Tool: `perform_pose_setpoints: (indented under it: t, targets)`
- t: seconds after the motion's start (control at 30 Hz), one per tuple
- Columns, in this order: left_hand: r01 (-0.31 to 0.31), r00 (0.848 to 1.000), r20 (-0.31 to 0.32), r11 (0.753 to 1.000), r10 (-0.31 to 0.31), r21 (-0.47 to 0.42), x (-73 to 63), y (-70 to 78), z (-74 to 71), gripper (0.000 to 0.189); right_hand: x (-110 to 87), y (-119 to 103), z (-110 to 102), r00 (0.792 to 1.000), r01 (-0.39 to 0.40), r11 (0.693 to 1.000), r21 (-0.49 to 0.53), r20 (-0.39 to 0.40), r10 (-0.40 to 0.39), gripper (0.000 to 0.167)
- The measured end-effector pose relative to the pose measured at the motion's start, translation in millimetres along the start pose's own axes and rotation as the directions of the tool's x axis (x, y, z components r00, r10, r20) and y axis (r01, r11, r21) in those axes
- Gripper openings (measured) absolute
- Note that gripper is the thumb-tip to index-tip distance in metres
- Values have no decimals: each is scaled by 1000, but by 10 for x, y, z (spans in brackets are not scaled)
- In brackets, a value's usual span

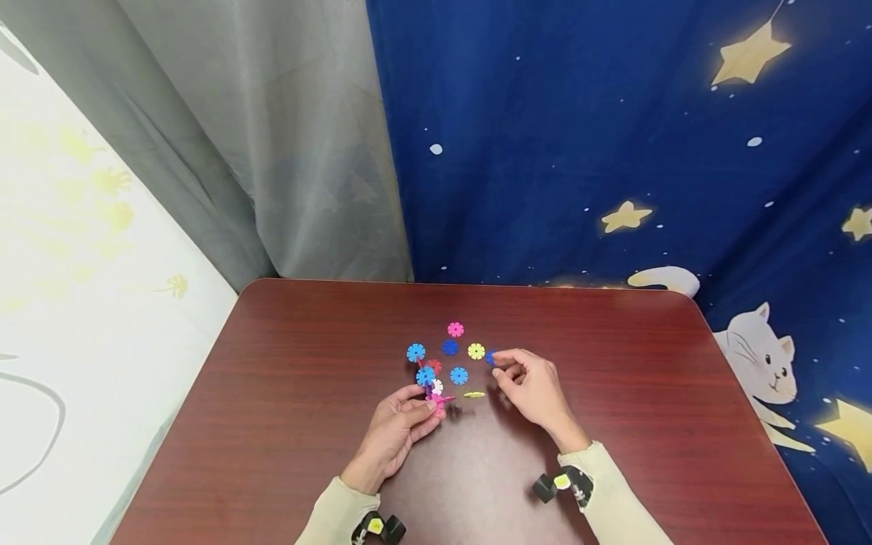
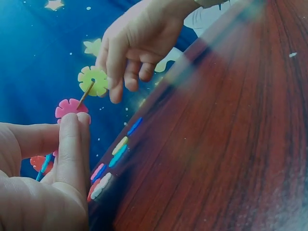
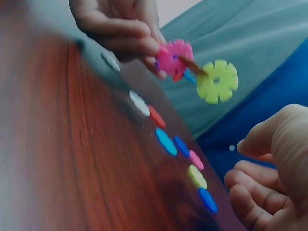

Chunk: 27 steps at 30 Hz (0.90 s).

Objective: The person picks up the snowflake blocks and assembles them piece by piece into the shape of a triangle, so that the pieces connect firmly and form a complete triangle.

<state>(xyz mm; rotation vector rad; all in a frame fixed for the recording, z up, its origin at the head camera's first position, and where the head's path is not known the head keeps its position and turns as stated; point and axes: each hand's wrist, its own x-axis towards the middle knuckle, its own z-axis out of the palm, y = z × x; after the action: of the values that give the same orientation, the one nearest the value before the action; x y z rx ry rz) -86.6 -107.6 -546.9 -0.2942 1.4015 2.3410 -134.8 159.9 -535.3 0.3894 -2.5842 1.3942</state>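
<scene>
My left hand [image 1: 398, 424] pinches a pink notched flower disc [image 3: 174, 60] between thumb and fingers, held above the table. That disc belongs to a joined string of snowflake discs, with light blue discs [image 1: 425, 376] standing out beyond the fingertips. A brown disc [image 3: 191, 65], seen edge-on, links the pink one to a yellow-green disc [image 3: 217, 81] at the end. The left fingers hide part of the string in the left wrist view. To the right of the yellow-green disc is my right hand [image 1: 534, 386], its fingers loosely bent, thumb apart from them, nothing between.
Loose discs lie flat on the brown table [image 1: 306, 424] beyond the hands: pink [image 1: 455, 329], dark blue [image 1: 450, 347], yellow [image 1: 476, 351], light blue [image 1: 459, 375], red [image 1: 434, 366] and white [image 3: 139, 103]. Another blue disc [image 3: 208, 199] lies near the right fingertips. Curtains [image 1: 327, 151] hang behind the table.
</scene>
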Motion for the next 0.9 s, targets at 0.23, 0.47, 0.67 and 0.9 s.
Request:
perform_pose_setpoints:
  t: [0.23, 0.47, 0.67, 0.9]
  targets:
    - [9, 1000, -19, 1000, -9, -2, 17, -13, 7, 47, 166, 155, 30, 999, -41, 980, -197, 19, 46, 32]
    - [5, 1000, -11, 1000, -5, 6, 21, -16, 28, 46, 278, 220, 94, 994, -50, 957, -286, 82, 76, 42]
    - [4, 1000, -6, 1000, -4, 14, 8, -14, 35, 52, 308, 215, 123, 990, -60, 947, -316, 105, 98, 31]
    - [0, 1000, -18, 1000, 1, 25, 12, -16, 32, 51, 262, 183, 57, 980, -117, 967, -226, 133, 149, 16]
